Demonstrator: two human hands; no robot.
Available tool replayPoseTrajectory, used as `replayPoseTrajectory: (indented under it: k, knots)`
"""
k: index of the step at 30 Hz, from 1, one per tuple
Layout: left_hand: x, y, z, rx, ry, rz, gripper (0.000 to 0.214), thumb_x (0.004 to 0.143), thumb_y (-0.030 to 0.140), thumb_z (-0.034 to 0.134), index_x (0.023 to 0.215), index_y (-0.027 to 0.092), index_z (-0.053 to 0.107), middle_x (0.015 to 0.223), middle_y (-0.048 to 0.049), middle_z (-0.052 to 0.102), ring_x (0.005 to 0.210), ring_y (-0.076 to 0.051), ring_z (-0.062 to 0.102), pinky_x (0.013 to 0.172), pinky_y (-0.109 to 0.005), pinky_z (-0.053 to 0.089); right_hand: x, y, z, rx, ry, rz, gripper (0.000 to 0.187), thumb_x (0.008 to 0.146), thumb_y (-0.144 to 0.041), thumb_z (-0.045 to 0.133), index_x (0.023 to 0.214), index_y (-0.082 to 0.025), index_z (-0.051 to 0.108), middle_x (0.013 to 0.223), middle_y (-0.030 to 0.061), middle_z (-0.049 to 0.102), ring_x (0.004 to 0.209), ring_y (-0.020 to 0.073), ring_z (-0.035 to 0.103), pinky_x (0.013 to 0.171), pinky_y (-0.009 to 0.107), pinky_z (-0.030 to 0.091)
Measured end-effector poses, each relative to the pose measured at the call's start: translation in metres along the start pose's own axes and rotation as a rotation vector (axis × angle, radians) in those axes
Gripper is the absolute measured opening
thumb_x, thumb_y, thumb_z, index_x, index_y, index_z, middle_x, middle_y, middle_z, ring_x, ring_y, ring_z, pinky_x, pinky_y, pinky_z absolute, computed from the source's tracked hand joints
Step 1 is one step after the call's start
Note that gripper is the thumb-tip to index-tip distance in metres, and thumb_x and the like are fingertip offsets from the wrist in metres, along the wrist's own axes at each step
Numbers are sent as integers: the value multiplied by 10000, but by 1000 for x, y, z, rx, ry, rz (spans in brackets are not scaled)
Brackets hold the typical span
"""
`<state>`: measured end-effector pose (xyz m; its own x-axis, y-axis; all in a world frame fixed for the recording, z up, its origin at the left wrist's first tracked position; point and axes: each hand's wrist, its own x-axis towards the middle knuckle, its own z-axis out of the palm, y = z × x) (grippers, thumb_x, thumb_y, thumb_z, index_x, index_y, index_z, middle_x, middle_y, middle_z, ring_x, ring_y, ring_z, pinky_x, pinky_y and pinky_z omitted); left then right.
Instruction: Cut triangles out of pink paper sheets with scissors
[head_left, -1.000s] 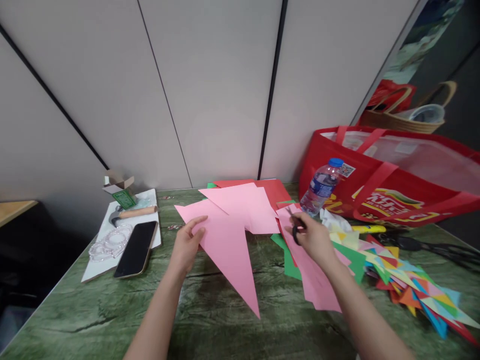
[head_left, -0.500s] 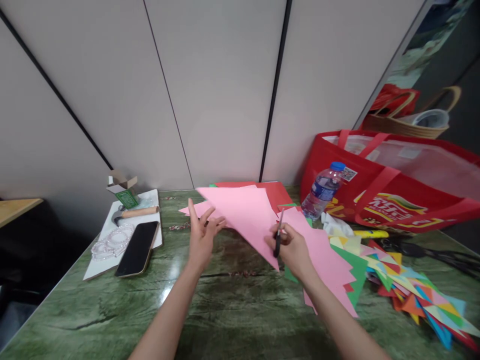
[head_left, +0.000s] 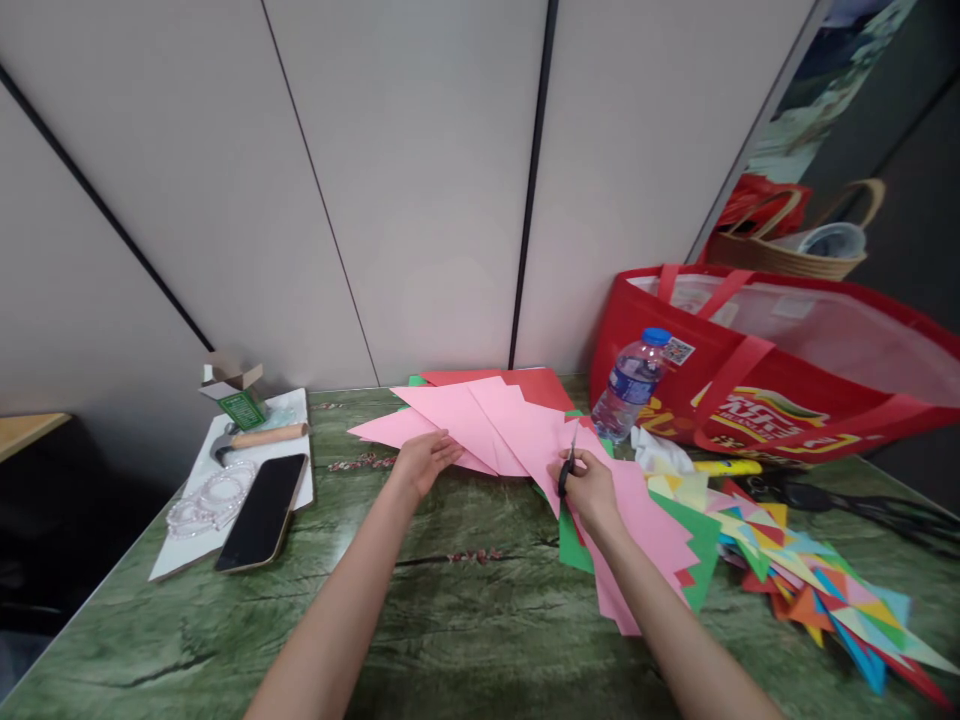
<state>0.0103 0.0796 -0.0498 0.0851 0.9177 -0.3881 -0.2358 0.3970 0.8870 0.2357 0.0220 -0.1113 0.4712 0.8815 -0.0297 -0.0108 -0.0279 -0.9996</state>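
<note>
Left hand [head_left: 429, 460]: a second ago it had a big pink triangle hanging out over the table [head_left: 450, 630]; half a second ago it was spread in the air; now it lies low at the near edge of the pink paper triangles [head_left: 442, 408], fingers loosely extended, no firm grip to be seen, though you can't tell if the tips touch. Right hand [head_left: 592, 490]: curled around the black-handled scissors [head_left: 563, 480], blades pointing up and away from you, thumb side against a slanting pink piece [head_left: 517, 425]; whether you pinch that paper too, can't tell. The pink triangles now lie overlapped at the back of the table, in front of the red sheets [head_left: 538, 385], points fanned to the left; the stepped pink sheets [head_left: 652, 510] sit on green paper [head_left: 701, 540] under your right forearm. Reads as sorting and aligning rather than cutting: scissors parked in your grip, left hand free to steady the pieces
</note>
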Motion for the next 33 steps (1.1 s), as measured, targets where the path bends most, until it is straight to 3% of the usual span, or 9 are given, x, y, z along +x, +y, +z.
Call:
replayPoseTrajectory:
  k: [7,12,17,19,21,23,27,30,33]
  knots:
    - [8,-1,24,287,-19,130,321,882,332,521,1137,142,564,1147,-64,579,982,-256,588,801,-423,506,-6,-7,9,27,-79,-29,347,526,-314,734,794,-177,560,438,-110,427,394,79,347,391,199,272]
    - [8,15,31,475,220,411,331,871,304,549,1169,161,536,1171,-92,569,971,-221,591,798,-428,508,-4,-10,7,51,-80,-68,382,536,-357,733,815,-181,540,436,-123,389,390,75,330,393,198,274]
    - [-42,64,5,559,502,815,271,775,71,545,1021,149,629,1139,-97,565,1122,-249,481,982,-409,359,1,-17,7,55,-79,-99,400,535,-406,719,809,-192,521,456,-113,418,396,87,365,401,211,304]
    - [-68,82,-8,587,563,924,325,740,66,540,1024,180,648,1129,-78,579,1044,-238,521,910,-376,409,3,-21,12,44,-98,-108,393,517,-398,727,785,-195,524,442,-122,392,393,84,353,405,209,289]
    - [-87,93,-18,617,607,1015,408,711,97,552,1092,207,643,1057,-54,628,748,-172,580,689,-318,476,7,-27,21,27,-122,-111,382,501,-395,736,759,-196,537,429,-126,371,391,86,352,410,211,280]
    - [-101,98,-24,448,527,892,455,658,112,595,1104,184,651,894,-44,664,602,-127,547,555,-259,458,14,-35,29,9,-138,-113,362,495,-398,740,727,-197,549,442,-109,410,418,104,403,431,222,310]
    - [-119,94,-25,58,323,633,502,571,108,672,1073,85,661,744,-57,664,563,-107,549,495,-209,449,21,-54,36,14,-122,-111,354,497,-409,759,677,-207,532,566,-38,556,575,161,546,536,263,414]
    - [-136,82,-15,115,274,753,539,655,184,696,1186,154,613,806,-54,675,728,-173,632,583,-242,519,4,-70,34,66,-130,-105,416,517,-457,766,732,-212,508,630,-12,590,612,172,575,554,276,447]
    - [-145,67,1,85,251,982,644,709,169,679,1319,227,481,1213,-72,594,1141,-221,538,825,-251,509,-32,-85,32,152,-216,-85,409,674,-579,622,801,-216,482,726,28,634,615,168,600,548,290,475]
